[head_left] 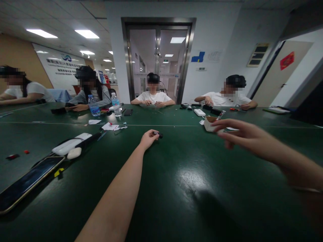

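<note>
My left hand is closed around a small black object just above the green table, near the middle of the view. On the right, my right hand is raised over the table, its thumb and fingers reaching left with a gap between them and nothing seen in them. Just behind its fingertips stands a small open cardboard box, partly hidden by the hand. A thin clear and red item sticks up at the box.
A phone, a white power bank with a cable and a white case lie at left. Two water bottles and paper scraps are farther back. Several people sit across the table. A white device lies behind the box.
</note>
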Motion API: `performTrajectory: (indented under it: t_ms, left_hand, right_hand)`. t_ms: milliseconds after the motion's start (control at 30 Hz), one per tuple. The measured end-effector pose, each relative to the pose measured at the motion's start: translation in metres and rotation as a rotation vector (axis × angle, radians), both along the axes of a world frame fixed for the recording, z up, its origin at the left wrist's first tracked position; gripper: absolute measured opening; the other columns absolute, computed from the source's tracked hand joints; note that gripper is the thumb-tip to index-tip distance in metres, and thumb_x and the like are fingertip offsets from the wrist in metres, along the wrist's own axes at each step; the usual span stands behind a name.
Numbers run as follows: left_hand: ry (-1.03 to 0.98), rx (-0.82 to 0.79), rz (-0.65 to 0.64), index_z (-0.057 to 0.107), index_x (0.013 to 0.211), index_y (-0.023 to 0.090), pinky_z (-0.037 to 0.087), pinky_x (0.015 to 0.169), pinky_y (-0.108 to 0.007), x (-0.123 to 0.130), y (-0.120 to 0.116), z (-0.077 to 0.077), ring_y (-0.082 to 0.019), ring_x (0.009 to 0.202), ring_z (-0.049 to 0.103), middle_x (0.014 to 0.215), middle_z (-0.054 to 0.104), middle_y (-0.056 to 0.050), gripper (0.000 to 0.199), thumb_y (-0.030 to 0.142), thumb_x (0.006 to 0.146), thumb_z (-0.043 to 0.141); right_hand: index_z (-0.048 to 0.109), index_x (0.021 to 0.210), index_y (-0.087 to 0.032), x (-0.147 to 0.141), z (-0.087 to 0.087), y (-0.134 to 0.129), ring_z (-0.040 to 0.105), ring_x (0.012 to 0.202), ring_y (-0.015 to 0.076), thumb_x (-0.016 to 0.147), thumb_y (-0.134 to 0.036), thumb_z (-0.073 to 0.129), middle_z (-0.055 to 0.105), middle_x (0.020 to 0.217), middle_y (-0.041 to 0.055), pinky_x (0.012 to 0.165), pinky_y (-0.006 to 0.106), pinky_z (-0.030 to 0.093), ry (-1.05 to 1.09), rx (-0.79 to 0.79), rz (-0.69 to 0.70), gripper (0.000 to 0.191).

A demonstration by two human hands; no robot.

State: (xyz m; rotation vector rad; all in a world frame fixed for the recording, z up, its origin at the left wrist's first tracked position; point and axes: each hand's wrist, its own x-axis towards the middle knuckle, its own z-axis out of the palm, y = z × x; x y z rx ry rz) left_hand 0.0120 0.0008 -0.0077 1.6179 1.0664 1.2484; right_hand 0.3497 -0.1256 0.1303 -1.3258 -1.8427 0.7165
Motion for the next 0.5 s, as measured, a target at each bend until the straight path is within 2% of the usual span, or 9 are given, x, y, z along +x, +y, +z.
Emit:
performTrajectory:
  t_ms: [100, 167, 233, 300, 367, 500]
  left_hand:
    - [-0.040, -0.028, 0.013, 0.060, 0.100, 0.016, 0.042, 0.057, -0.021, -0.002, -0.003, 0.005, -0.015, 0.074, 0.060, 0.086, 0.063, -0.006, 0.029, 0.029, 0.075, 0.061]
    - [-0.074, -0.036, 0.033, 0.059, 0.102, 0.016, 0.041, 0.055, -0.020, -0.003, -0.003, 0.006, -0.015, 0.075, 0.060, 0.087, 0.063, -0.006, 0.030, 0.030, 0.075, 0.060]
    - [-0.109, -0.038, 0.055, 0.059, 0.102, 0.016, 0.040, 0.053, -0.019, -0.004, -0.002, 0.006, -0.015, 0.075, 0.060, 0.086, 0.063, -0.006, 0.032, 0.032, 0.074, 0.061]
    - [-0.137, -0.036, 0.066, 0.059, 0.100, 0.016, 0.039, 0.052, -0.019, -0.003, -0.001, 0.006, -0.015, 0.074, 0.060, 0.086, 0.063, -0.006, 0.034, 0.034, 0.072, 0.063]
    - [-0.155, -0.032, 0.061, 0.059, 0.099, 0.016, 0.038, 0.052, -0.019, -0.003, 0.000, 0.005, -0.015, 0.074, 0.060, 0.085, 0.063, -0.006, 0.036, 0.036, 0.070, 0.065]
    - [-0.141, -0.047, 0.028, 0.061, 0.098, 0.016, 0.040, 0.055, -0.020, -0.003, 0.003, 0.003, -0.016, 0.075, 0.060, 0.082, 0.065, -0.006, 0.038, 0.039, 0.069, 0.066]
  right_hand:
    - [0.058, 0.107, -0.019, -0.070, -0.027, 0.053, 0.059, 0.052, 0.0115, 0.075, -0.028, 0.072, 0.062, 0.091, 0.0074, 0.045, 0.020, 0.050, 0.029, -0.218, 0.212, 0.036]
    - [0.054, 0.108, -0.016, -0.114, -0.054, 0.089, 0.057, 0.043, 0.0116, 0.074, -0.027, 0.074, 0.061, 0.074, 0.0039, 0.039, 0.020, 0.049, 0.131, -0.372, 0.162, 0.041]
    - [0.049, 0.110, -0.015, -0.147, -0.079, 0.115, 0.058, 0.043, 0.0149, 0.079, -0.031, 0.070, 0.060, 0.068, 0.0035, 0.041, 0.025, 0.051, 0.277, -0.521, 0.116, 0.040]
    - [0.048, 0.108, -0.016, -0.170, -0.096, 0.128, 0.062, 0.050, 0.0162, 0.086, -0.032, 0.062, 0.061, 0.072, 0.0047, 0.048, 0.028, 0.055, 0.510, -0.583, 0.151, 0.030]
    - [0.051, 0.102, -0.016, -0.182, -0.106, 0.131, 0.063, 0.054, 0.0143, 0.088, -0.027, 0.058, 0.062, 0.075, 0.0053, 0.053, 0.026, 0.056, 0.714, -0.574, 0.218, 0.019]
    - [0.056, 0.093, -0.013, -0.187, -0.120, 0.128, 0.060, 0.052, 0.0100, 0.086, -0.014, 0.060, 0.063, 0.072, 0.0049, 0.051, 0.019, 0.053, 0.873, -0.513, 0.224, 0.008]
